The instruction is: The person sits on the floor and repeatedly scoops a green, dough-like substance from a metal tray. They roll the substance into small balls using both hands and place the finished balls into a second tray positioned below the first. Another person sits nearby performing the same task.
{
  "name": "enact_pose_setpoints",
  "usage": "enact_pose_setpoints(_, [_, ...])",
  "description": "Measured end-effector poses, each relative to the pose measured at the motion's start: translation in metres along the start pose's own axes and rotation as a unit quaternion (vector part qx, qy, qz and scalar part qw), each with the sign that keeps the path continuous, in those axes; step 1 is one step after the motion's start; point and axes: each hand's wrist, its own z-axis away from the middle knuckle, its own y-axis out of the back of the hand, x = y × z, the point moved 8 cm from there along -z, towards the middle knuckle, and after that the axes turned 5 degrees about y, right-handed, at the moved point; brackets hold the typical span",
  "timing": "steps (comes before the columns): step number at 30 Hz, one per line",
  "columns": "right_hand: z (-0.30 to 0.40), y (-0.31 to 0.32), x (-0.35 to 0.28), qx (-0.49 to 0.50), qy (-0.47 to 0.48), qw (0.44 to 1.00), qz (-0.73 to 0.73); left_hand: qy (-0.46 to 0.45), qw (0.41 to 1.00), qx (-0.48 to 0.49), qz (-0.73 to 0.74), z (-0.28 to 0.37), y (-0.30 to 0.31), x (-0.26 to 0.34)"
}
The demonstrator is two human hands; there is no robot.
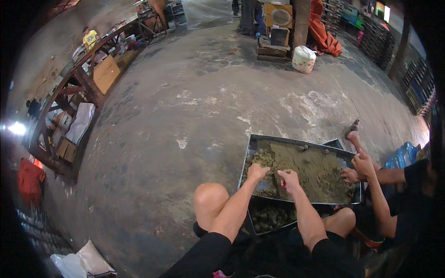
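Observation:
A shallow metal tray (247,156) holds a slab of greenish-brown doughy material (306,170). Its left end is broken into loose crumbs (260,158). Over that crumbled end is my left hand (257,172), fingers bent towards the right. My right hand (289,180) faces it across a small gap, fingers curled above the slab's edge. Whether either hand pinches a bit of the material is too small to tell. A few small balls (304,148) rest at the slab's far side. Below the near side, a second tray (255,227) contains many dark round balls (273,217).
At the tray's right end are a co-worker's hands (350,175), with a sandalled foot (353,130) beyond. A blue water jug (403,156) lies at right. A wooden bench (87,83) runs along the left, a person (90,39) behind it. A white floral container (304,59) stands further back.

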Motion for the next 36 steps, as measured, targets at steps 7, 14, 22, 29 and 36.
enact_pose_setpoints(7, [-0.032,0.018,0.028,0.094,0.156,0.907,0.380,0.046,0.997,-0.043,-0.045,0.014,-0.008,0.029])
enact_pose_setpoints(14, [-0.017,-0.003,0.032,-0.048,0.055,0.972,0.225,0.074,0.951,-0.198,0.226,0.011,-0.046,0.005])
enact_pose_setpoints(22, [-0.016,0.017,0.009,0.093,0.152,0.899,0.401,-0.034,0.985,-0.164,-0.032,0.016,-0.047,0.031])
enact_pose_setpoints(29, [0.000,-0.001,-0.012,0.056,0.191,0.885,0.422,0.074,0.990,-0.080,0.091,0.025,-0.033,0.028])
enact_pose_setpoints(36, [0.013,-0.002,-0.015,-0.004,0.087,0.964,0.251,0.055,0.991,-0.037,0.119,0.007,-0.002,0.013])
